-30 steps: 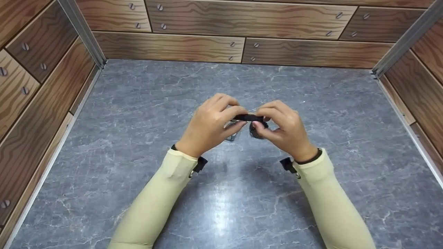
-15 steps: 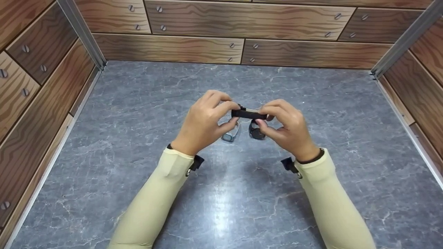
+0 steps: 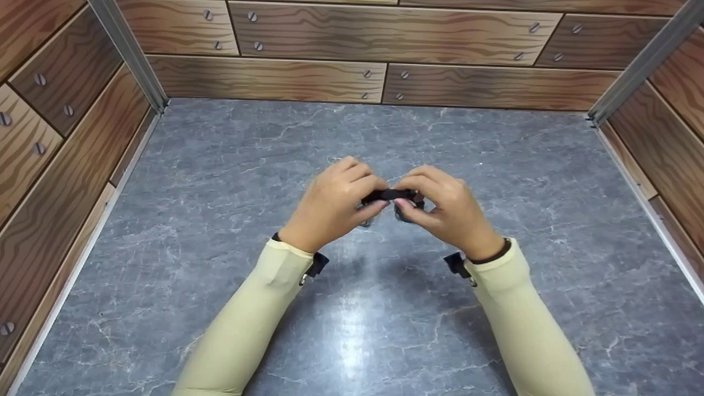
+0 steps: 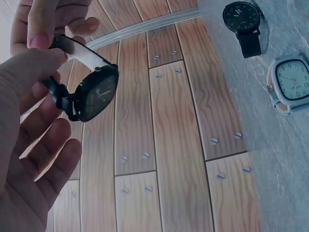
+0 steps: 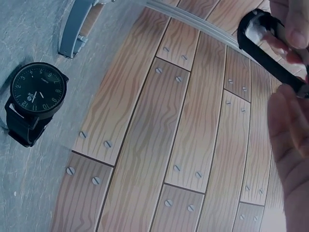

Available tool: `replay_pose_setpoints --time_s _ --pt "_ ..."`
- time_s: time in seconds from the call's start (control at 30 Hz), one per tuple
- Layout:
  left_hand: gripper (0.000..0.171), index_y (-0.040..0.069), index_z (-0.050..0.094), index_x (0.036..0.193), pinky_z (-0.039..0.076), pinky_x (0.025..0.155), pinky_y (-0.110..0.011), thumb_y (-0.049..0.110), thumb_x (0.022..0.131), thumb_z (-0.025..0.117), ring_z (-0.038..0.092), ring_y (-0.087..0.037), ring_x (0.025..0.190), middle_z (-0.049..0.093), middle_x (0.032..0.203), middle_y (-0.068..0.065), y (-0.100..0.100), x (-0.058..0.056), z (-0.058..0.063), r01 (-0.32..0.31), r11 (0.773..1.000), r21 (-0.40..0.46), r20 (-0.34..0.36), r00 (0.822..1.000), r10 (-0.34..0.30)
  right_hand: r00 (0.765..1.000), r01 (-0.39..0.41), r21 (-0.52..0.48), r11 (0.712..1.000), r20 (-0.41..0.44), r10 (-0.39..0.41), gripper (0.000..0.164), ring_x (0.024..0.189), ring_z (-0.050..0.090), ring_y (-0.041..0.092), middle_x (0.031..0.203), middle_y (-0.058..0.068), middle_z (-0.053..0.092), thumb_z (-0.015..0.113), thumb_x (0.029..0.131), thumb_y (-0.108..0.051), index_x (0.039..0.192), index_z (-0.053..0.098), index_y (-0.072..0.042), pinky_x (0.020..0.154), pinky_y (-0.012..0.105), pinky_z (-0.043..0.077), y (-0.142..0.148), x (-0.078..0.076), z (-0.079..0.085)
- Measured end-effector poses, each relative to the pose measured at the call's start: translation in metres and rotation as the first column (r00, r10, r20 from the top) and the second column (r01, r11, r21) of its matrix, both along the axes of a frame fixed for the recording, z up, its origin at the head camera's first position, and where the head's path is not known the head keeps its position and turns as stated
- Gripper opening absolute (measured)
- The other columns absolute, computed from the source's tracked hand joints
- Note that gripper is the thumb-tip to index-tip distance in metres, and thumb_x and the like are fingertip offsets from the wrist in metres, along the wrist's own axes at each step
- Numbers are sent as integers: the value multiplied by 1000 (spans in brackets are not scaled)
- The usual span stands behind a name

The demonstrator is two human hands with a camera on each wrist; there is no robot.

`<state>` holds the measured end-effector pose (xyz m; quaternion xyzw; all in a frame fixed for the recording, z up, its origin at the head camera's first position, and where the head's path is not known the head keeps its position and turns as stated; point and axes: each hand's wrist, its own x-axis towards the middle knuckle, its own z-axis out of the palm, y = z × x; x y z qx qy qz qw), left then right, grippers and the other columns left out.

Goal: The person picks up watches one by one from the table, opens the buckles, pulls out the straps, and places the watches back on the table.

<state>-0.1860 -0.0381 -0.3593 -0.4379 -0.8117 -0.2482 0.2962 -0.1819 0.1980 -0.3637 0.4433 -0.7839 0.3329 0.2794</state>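
Held up above the table is a black wristwatch (image 4: 98, 92) with a dark face and a strap that is pale on the inside. My left hand (image 3: 335, 201) pinches its strap between thumb and fingers. From the other side my right hand (image 3: 446, 208) pinches the strap as well, and the strap (image 5: 270, 63) bends in a loop there. In the head view the fingers cover much of this watch. Below the hands lie a second black watch (image 5: 38, 91) with a round numbered dial and a light grey-blue watch (image 4: 291, 79) with a squarish dial.
A grey marbled tabletop (image 3: 247, 148) spreads around the hands. Wood-patterned walls (image 3: 308, 33) enclose it at the back and both sides, with grey metal posts (image 3: 135, 60) at the corners. Each wrist carries a small black camera (image 3: 316, 265).
Half a second ago the hands were farther apart with the watch plainly seen between them. Since then they have come together and lower, and they hide more of the watches on the table.
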Motion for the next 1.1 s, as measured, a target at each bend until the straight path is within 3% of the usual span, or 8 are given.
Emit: replay_pose_setpoints --time_s 0.17,0.3,0.47,0.73,0.87,1.1 --pt "21 11 77 106 50 74 -29 31 99 72 58 -17 85 73 97 1 -1 -1 -3 -33 999 11 65 997 32 991 51 -61 997 130 -43 19 84 65 18 100 8 71 73 91 -2 110 72 -3 77 26 54 2 -1 1" --pt "21 12 76 107 52 77 -29 31 99 71 61 -16 88 73 100 2 -2 0 -4 -61 998 25 153 987 56 978 88 -151 985 199 -57 14 86 65 21 97 7 71 74 90 2 103 74 -3 80 29 54 3 -3 1" --pt "22 13 76 109 53 79 -30 32 99 71 63 -16 92 74 103 3 -3 0 -4 -85 996 -15 228 970 87 975 85 -104 991 212 -61 14 86 65 20 98 6 71 74 91 1 103 75 -5 77 28 56 5 -4 0" --pt "19 13 77 109 53 79 -30 28 96 75 62 -16 90 72 101 2 -3 0 -2 -71 997 -21 216 974 74 980 59 23 998 191 -62 14 85 66 20 98 3 70 74 91 -2 103 73 -7 73 24 56 3 -3 2" --pt "20 13 77 109 52 78 -30 27 96 75 61 -16 89 72 100 2 -4 0 -1 -64 998 -24 206 976 68 976 43 19 999 211 -46 13 83 65 19 97 1 69 74 92 -2 103 73 -8 73 22 55 3 -3 1" --pt "21 12 77 110 51 77 -30 28 97 74 60 -16 89 72 100 1 -2 1 1 -60 998 -30 196 978 65 977 41 -5 999 211 -39 14 83 65 17 96 4 70 73 91 0 103 69 -5 72 30 57 4 -1 0"
